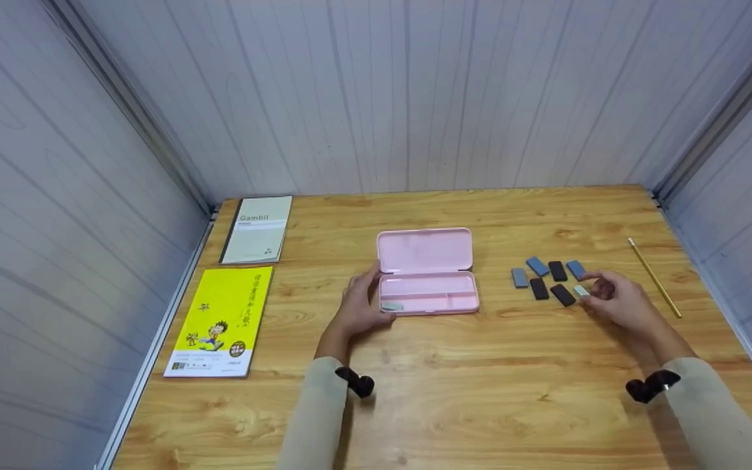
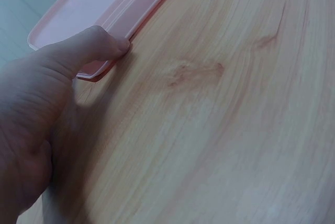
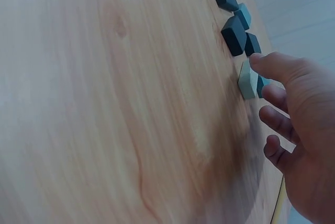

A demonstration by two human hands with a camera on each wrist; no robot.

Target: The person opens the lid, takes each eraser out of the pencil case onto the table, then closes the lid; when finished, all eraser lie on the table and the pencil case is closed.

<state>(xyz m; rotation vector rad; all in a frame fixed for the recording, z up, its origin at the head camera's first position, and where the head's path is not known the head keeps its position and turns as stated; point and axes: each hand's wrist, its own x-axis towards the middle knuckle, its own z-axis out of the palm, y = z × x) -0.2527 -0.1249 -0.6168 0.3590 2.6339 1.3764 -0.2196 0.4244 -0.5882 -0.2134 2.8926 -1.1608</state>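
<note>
An open pink pencil case (image 1: 428, 303) lies on the table with its lid folded back. My left hand (image 1: 358, 307) grips its left end, thumb (image 2: 112, 46) along the front wall and fingers round the side. A pale green eraser (image 1: 392, 306) lies in the case's front left compartment. My right hand (image 1: 621, 300) is at another pale green eraser (image 3: 248, 80) on the table, thumb and forefinger spread on either side of it. Beside that eraser lie several blue erasers (image 1: 536, 266) and black erasers (image 1: 563, 295), loosely grouped.
A yellow pencil (image 1: 655, 277) lies to the right of the right hand. At the left are a grey notebook (image 1: 255, 232) and a yellow book (image 1: 222, 320). Panelled walls (image 1: 376, 98) stand behind and on both sides of the wooden table (image 1: 448, 391).
</note>
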